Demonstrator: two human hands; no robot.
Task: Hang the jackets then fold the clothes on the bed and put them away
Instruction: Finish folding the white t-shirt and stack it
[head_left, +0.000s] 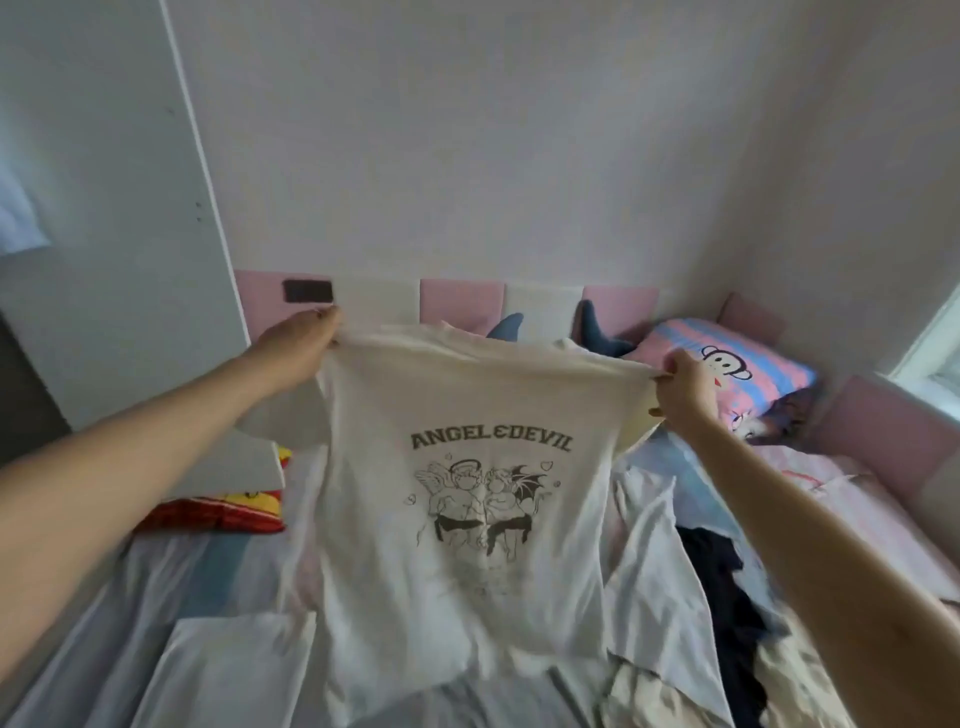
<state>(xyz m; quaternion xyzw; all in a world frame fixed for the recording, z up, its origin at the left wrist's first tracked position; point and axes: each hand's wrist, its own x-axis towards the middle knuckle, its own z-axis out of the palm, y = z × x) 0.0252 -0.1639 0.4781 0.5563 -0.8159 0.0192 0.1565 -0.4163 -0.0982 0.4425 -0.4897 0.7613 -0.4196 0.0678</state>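
**White T-shirt (467, 545) held up, spread wide, above the bed (171, 571)**

The left hand (296, 345) pinched one shoulder of the shirt, fingers curled round the fabric. The right hand (683, 387) pinched the other shoulder the same way. The shirt hung stretched between them, its "ANGEL & DEVIL" print facing the person and its hem reaching the bed. Just right of it lay a crumpled white garment (649, 571), with a dark garment (727, 597) beside that. A red and yellow cushion (223, 509) lay at the left. A striped pillow (737, 364) with a cartoon monkey sat in the far right corner, near the pink and white padded headboard (462, 301).
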